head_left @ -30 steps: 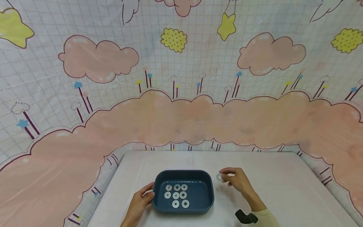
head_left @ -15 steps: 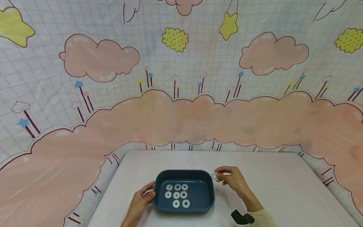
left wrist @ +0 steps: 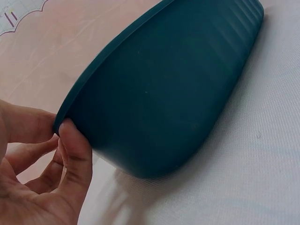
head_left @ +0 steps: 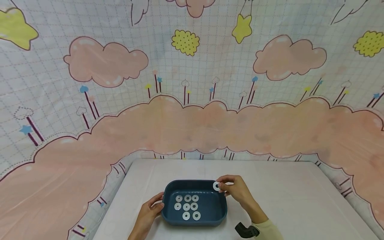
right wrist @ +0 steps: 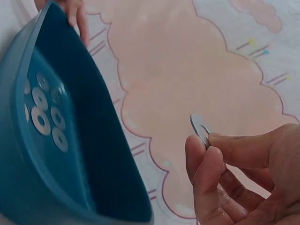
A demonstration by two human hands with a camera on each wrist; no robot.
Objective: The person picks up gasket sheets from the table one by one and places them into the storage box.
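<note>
A dark blue rectangular basin (head_left: 211, 213) stands on the table, with several flat metal washers (head_left: 186, 207) lying apart on its floor. At the basin's left end my left hand (head_left: 147, 213) pinches the rim between thumb and fingers; the left wrist view shows the thumb on the outer wall (left wrist: 140, 103). My right hand (head_left: 238, 191) pinches one washer (head_left: 216, 186) by its edge, above the basin's far right corner. In the right wrist view this washer (right wrist: 199, 127) is seen nearly edge-on between thumb and fingertips.
The basin sits on a white-covered table (head_left: 294, 196). Behind it hangs a patterned cloth (head_left: 192, 130) with pink clouds and stars. A black device (head_left: 247, 230) is worn at the right wrist, by a pale yellow sleeve (head_left: 268, 230).
My right hand has moved left with the washer, from beside the basin to over its far right corner. The left hand keeps its grip on the rim.
</note>
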